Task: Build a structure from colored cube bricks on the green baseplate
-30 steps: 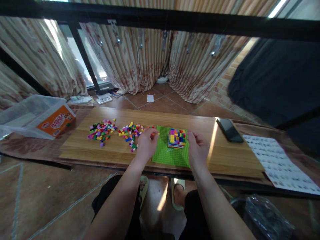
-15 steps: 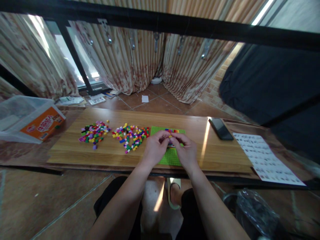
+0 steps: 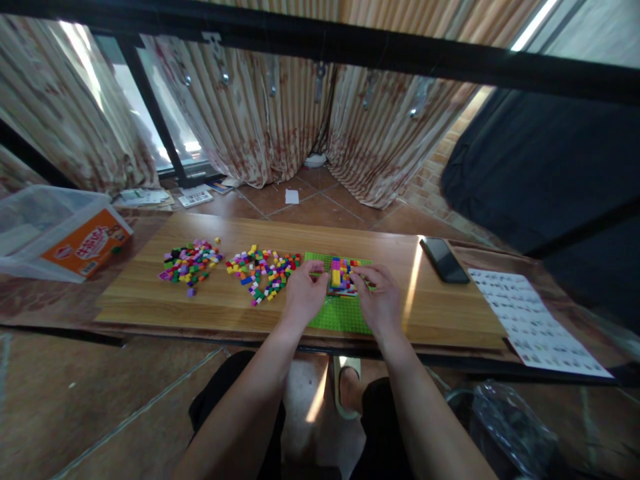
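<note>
Pleated cream curtains with reddish-brown patterning (image 3: 280, 133) are hung at twelve o'clock, beyond a long wood-grained board (image 3: 435, 317) by which the work is supported. With a studded lime-green plastic baseplate (image 3: 340, 317) taken as the dial's centre, two heaps of loose bricks are spread toward nine o'clock: a nearer multicoloured heap (image 3: 271, 273) and a farther, pinker heap (image 3: 193, 263). A black smartphone (image 3: 444, 261) is laid between two and three, and a white printed sheet (image 3: 537, 323) between three and four.

A compact block of small multicoloured bricks (image 3: 343, 275) is seated on the baseplate. Several layers appear to be joined already, with yellow and purple bricks showing on top. Whether the top layer is full cannot be told, since its three o'clock side is partly covered; many bricks are left unjoined in both heaps.

The block is framed by the fingers. At its nine o'clock side the left hand (image 3: 306, 290) is held loosely curled, a narrow gap being left between thumb and forefinger, with no brick seen there. From four o'clock the right hand (image 3: 380, 300) is reached over the block's edge, its fingertips brought close together; whether a brick is pinched between them cannot be told.
</note>
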{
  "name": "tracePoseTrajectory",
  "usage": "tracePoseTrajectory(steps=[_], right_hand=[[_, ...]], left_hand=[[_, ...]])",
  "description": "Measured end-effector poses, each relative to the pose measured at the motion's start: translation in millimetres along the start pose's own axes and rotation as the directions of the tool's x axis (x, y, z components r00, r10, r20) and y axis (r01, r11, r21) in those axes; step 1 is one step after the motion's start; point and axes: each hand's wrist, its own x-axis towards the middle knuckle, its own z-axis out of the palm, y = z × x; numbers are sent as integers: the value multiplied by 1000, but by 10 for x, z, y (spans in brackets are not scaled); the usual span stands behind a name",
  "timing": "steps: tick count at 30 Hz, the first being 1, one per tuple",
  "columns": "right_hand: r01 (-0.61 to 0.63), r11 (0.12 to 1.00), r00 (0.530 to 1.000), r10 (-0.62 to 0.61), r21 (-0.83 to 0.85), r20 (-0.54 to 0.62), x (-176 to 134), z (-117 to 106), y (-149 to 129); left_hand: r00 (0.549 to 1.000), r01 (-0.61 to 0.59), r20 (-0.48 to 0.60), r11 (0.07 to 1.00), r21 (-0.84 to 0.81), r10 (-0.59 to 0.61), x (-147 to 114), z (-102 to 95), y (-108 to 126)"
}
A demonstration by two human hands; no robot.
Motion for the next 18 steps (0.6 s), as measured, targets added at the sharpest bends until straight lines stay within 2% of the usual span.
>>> tracePoseTrajectory(steps=[4, 8, 18], right_hand=[[89, 990, 996, -92, -108, -17, -11, 79, 39], [129, 980, 991, -133, -150, -17, -25, 119, 71], [92, 990, 995, -95, -104, -26, -6, 134, 45]], left_hand=[[998, -2, 57, 1000, 19, 1, -32, 11, 19], [996, -25, 89, 999, 32, 22, -62, 23, 24], [992, -28, 124, 999, 21, 25, -80, -6, 45]])
